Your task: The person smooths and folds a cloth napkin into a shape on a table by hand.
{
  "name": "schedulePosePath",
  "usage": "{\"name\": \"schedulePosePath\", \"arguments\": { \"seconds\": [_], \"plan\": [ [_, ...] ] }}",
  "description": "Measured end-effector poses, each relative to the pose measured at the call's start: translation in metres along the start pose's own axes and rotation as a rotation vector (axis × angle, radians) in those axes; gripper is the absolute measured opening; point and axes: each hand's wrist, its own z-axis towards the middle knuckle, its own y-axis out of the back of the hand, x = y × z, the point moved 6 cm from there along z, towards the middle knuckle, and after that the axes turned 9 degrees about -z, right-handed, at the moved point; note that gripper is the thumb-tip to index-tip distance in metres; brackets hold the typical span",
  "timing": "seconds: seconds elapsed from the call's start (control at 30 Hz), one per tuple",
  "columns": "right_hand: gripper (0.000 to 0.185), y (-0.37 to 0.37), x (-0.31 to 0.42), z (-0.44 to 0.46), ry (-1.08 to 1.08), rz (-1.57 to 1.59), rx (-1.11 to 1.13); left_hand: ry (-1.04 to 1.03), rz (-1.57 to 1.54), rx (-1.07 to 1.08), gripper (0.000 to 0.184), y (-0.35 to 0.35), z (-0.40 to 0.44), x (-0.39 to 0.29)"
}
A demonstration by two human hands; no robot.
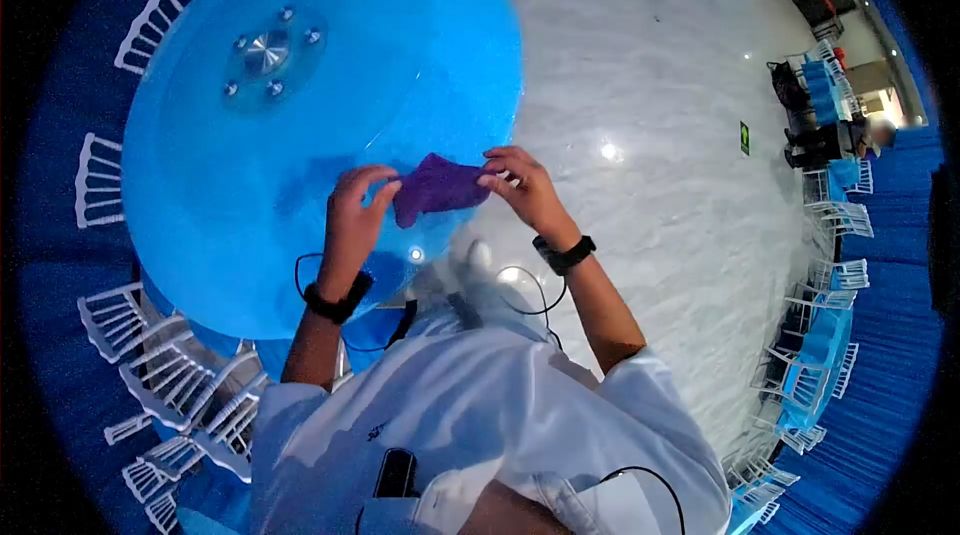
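Observation:
A purple cloth [440,187] is stretched between my two hands, above the near right edge of a round table [400,45] with a blue top. My left hand [357,207] pinches the cloth's left side between thumb and fingers. At the opposite end, my right hand [522,191] grips its right side the same way. The cloth is slightly crumpled, with one corner pointing up and another drooping at lower left. Each wrist wears a black band with a cable.
A glass turntable base with a metal hub [266,53] lies on the table. White chairs [102,180] ring its left side. Pale glossy floor [640,235] stretches right, with a green floor sign [745,138]. Farther right are more chairs, blue tables and a person in dark clothes [825,143].

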Motion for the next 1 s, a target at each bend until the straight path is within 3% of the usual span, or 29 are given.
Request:
{"name": "schedulePosePath", "arguments": {
  "seconds": [0.13,0.23,0.33,0.6,0.73,0.87,1.0],
  "plan": [
    [0.016,0.004,-0.014,0.022,-0.03,-0.004,0.038,0.09,-0.027,0.064,0.016,-0.008,0.04,0.022],
    [0.017,0.013,-0.019,0.041,-0.118,-0.176,0.026,0.132,-0.12,0.091,0.019,-0.014,0.066,0.032],
    [0.022,0.027,-0.009,0.049,-0.122,-0.008,-0.159,0.194,-0.317,0.01,0.019,-0.01,0.077,0.013],
    [0.018,-0.008,-0.002,0.005,-0.172,0.216,-0.211,0.168,-0.481,-0.045,0.02,-0.007,0.035,0.026],
    [0.018,-0.085,-0.073,-0.048,-0.363,0.298,-0.097,0.311,-0.35,0.014,0.022,-0.035,-0.034,0.105],
    [0.018,-0.149,-0.135,-0.106,-0.388,-0.002,0.187,0.415,-0.206,0.123,0.023,-0.066,-0.11,0.197],
    [0.014,-0.16,-0.134,-0.14,-0.335,-0.079,0.379,0.602,-0.197,0.296,0.024,-0.074,-0.155,0.21]
  ]
}}
